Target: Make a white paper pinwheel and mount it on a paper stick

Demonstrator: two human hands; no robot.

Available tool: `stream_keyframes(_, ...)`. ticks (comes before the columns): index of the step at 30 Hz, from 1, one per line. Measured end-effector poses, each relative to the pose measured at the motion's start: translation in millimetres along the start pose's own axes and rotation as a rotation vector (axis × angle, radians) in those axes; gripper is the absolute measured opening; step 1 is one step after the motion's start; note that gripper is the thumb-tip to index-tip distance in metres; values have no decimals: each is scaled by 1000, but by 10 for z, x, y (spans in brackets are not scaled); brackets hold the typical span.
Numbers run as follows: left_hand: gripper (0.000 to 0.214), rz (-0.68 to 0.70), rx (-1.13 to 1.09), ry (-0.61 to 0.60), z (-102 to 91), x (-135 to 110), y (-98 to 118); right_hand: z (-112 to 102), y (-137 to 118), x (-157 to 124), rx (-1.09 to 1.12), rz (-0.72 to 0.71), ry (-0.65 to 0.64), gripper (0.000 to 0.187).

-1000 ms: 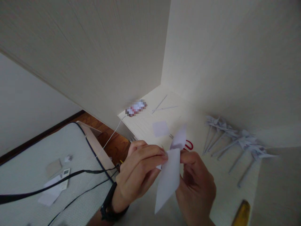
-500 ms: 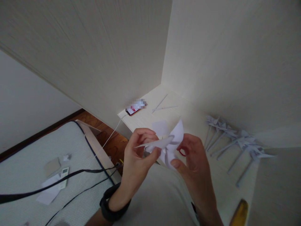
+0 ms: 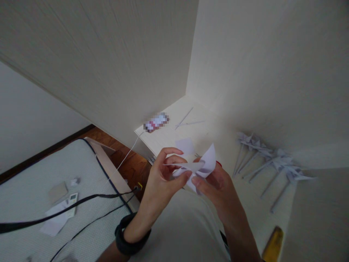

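A white paper pinwheel point(image 3: 208, 160) is between my two hands, above the front of the white desk point(image 3: 218, 145). My left hand point(image 3: 166, 178) pinches it from the left, thumb near its centre. From the right, my right hand point(image 3: 215, 182) grips it with the thumb pressed close to the middle. A red-handled item point(image 3: 218, 164), mostly covered, shows behind my right fingers. Just beyond the hands lies a square of white paper point(image 3: 185, 145). Two thin paper sticks point(image 3: 184, 118) rest farther back on the desk.
Several finished pinwheels on sticks point(image 3: 272, 156) lie in a row at the right. A phone point(image 3: 156, 122) with a white cable is at the desk's left edge. A yellow object point(image 3: 273, 243) sits lower right. The mattress point(image 3: 89, 174) at left carries paper and a remote point(image 3: 72, 203).
My right hand has moved left and inward, its thumb now at the pinwheel's centre close to my left thumb. The pinwheel has tilted slightly. The camera view has shifted a little.
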State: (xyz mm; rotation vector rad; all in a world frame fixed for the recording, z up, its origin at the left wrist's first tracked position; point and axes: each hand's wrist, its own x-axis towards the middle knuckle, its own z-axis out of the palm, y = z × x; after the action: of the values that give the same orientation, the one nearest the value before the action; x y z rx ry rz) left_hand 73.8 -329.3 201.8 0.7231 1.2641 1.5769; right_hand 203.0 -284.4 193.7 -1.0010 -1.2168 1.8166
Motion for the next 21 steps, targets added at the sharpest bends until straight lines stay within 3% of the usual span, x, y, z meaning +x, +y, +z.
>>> stream_keyframes(7, 38, -79, -89, -44, 1, 0, 4, -22, 8, 26, 3, -16, -30, 18)
stream_keyframes(11, 42, -138, -130, -58, 0, 16, -22, -64, 62, 56, -3, -14, -116, 19)
stream_keyframes(18, 38, -142, -184, -14, -18, 0, -77, -188, 167, 100, -10, 2, -188, 44)
stream_keyframes(21, 35, -141, -216, -3, -13, -7, -68, -241, 216, 145, 101, 32, -187, 48)
